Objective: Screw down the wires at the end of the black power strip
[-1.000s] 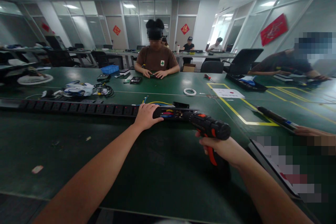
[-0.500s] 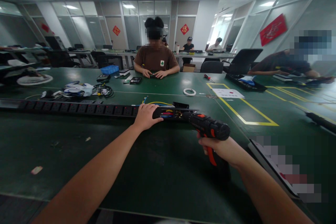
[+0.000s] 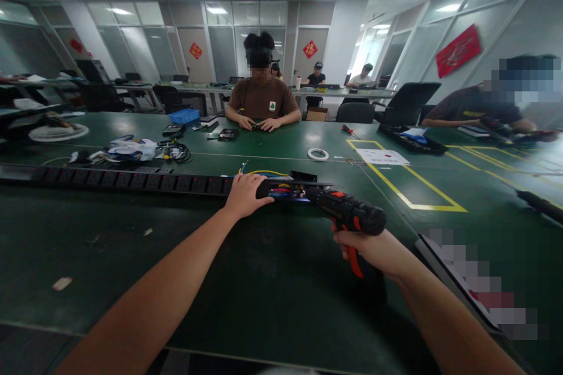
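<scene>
A long black power strip [image 3: 145, 181] with a row of sockets lies across the green table. My left hand [image 3: 246, 194] is wrapped over it, gripping it just left of an open section where red, yellow and blue wires [image 3: 280, 190] show. My right hand [image 3: 358, 240] is closed round the handle of a black and orange cordless drill [image 3: 349, 208]. The drill's nose points left, at the open right end of the strip, and a bluish light shines there. The drill's tip is hidden from me.
Behind the strip lie a white ring [image 3: 317, 154], a screwdriver [image 3: 349, 130] and a paper sheet [image 3: 382, 156]. Cables and bags [image 3: 132, 149] are heaped at the left, near a blue basket [image 3: 184, 116]. A co-worker [image 3: 264, 99] sits opposite; another leaves over the table at right.
A bluish light now shows at the drill's nose on the strip's open end. My hands, the drill and the strip have hardly moved.
</scene>
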The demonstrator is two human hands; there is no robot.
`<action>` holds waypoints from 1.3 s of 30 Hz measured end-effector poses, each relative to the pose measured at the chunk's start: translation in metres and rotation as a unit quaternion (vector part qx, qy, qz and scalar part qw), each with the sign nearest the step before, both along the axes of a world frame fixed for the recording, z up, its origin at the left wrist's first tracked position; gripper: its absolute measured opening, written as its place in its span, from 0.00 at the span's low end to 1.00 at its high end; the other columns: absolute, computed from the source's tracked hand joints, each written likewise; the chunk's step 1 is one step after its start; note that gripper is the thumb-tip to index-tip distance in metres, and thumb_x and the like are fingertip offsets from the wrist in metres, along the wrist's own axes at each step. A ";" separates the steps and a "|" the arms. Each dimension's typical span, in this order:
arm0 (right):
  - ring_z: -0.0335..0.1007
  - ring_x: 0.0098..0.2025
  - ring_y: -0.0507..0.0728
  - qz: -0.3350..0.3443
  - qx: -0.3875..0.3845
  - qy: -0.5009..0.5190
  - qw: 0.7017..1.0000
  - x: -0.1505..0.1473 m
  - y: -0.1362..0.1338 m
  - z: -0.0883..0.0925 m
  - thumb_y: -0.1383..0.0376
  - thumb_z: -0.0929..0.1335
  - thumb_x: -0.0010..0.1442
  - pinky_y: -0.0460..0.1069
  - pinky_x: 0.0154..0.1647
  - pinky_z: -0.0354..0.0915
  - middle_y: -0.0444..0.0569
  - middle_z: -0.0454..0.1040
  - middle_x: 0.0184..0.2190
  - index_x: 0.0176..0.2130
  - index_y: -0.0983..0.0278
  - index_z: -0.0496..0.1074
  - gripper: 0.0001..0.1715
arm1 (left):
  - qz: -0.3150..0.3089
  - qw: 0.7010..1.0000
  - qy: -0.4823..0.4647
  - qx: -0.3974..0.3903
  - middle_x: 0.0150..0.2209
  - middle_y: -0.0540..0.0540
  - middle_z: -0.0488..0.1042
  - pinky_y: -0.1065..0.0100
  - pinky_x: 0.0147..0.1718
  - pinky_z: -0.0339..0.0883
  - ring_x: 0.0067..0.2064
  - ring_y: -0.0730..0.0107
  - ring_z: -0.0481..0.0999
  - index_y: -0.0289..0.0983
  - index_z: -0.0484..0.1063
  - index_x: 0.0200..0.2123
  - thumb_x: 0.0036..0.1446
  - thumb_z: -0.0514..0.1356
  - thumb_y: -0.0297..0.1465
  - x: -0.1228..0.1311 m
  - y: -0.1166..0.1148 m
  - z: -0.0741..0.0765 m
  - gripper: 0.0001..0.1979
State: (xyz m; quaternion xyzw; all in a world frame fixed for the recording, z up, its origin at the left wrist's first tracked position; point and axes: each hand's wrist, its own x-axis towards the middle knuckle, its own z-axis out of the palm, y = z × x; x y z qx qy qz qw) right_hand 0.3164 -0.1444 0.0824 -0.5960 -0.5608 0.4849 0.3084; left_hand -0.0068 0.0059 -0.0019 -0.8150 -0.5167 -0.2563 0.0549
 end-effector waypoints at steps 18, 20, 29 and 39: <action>0.75 0.25 0.58 -0.008 -0.009 0.003 1.000 0.000 -0.002 0.002 0.60 0.74 0.46 0.52 0.31 0.71 0.40 0.74 0.20 0.41 0.60 0.77 0.19 | 0.002 1.000 0.004 0.004 0.65 0.38 0.79 0.42 0.71 0.58 0.67 0.40 0.74 0.41 0.76 0.65 0.67 0.67 0.57 -0.001 0.000 0.000 0.34; 0.74 0.25 0.57 -0.007 -0.007 0.003 1.000 -0.001 -0.001 0.002 0.60 0.74 0.46 0.51 0.31 0.71 0.40 0.74 0.21 0.39 0.60 0.77 0.17 | 0.002 1.000 0.005 0.005 0.65 0.37 0.79 0.42 0.71 0.57 0.67 0.40 0.74 0.40 0.76 0.65 0.67 0.67 0.57 -0.001 0.000 0.000 0.35; 0.74 0.25 0.57 0.000 -0.002 0.001 1.000 0.000 0.000 0.000 0.59 0.74 0.45 0.52 0.32 0.71 0.40 0.73 0.20 0.35 0.59 0.75 0.14 | 0.006 1.000 0.009 0.004 0.65 0.38 0.79 0.42 0.71 0.58 0.67 0.40 0.75 0.42 0.76 0.65 0.66 0.67 0.57 0.000 0.000 0.001 0.34; 0.74 0.26 0.57 -0.004 -0.007 0.002 1.000 0.001 0.001 0.001 0.58 0.74 0.44 0.51 0.30 0.70 0.40 0.74 0.20 0.35 0.60 0.75 0.15 | 0.001 1.000 0.002 0.004 0.66 0.38 0.79 0.41 0.71 0.57 0.68 0.40 0.74 0.42 0.76 0.66 0.67 0.67 0.57 -0.001 0.001 -0.002 0.34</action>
